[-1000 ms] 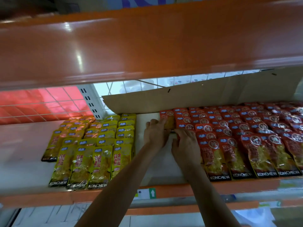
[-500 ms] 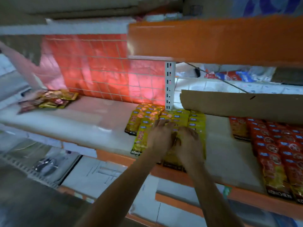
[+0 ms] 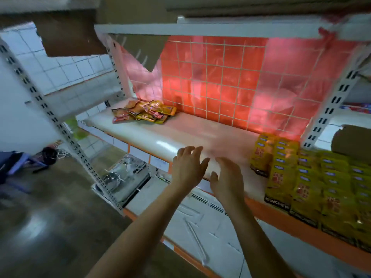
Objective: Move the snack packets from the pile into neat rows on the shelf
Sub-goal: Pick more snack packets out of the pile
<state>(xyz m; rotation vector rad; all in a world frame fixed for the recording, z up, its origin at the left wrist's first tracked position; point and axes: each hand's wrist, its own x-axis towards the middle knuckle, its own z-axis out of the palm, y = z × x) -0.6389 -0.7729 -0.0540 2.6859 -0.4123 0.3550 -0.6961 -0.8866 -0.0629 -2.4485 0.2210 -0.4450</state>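
A loose pile of yellow and red snack packets (image 3: pixel 143 112) lies at the far left back of the white shelf (image 3: pixel 180 137), against the red wire-grid back panel. Neat rows of yellow packets (image 3: pixel 313 181) fill the shelf's right side. My left hand (image 3: pixel 187 167) and my right hand (image 3: pixel 226 177) hover side by side over the shelf's front edge, between the pile and the rows. Both hands have relaxed, spread fingers and hold nothing. The pile is well beyond them, up and to the left.
A white slotted upright (image 3: pixel 60 125) stands at the left and another (image 3: pixel 329 109) behind the yellow rows. A lower shelf holds a metal pan (image 3: pixel 111 180). A cardboard sheet (image 3: pixel 351 141) leans at the far right. Dark floor spreads at the lower left.
The view swung left, away from the red packet rows and past the yellow rows. Both hands left the packets and moved left to the bare part of the shelf, holding nothing.
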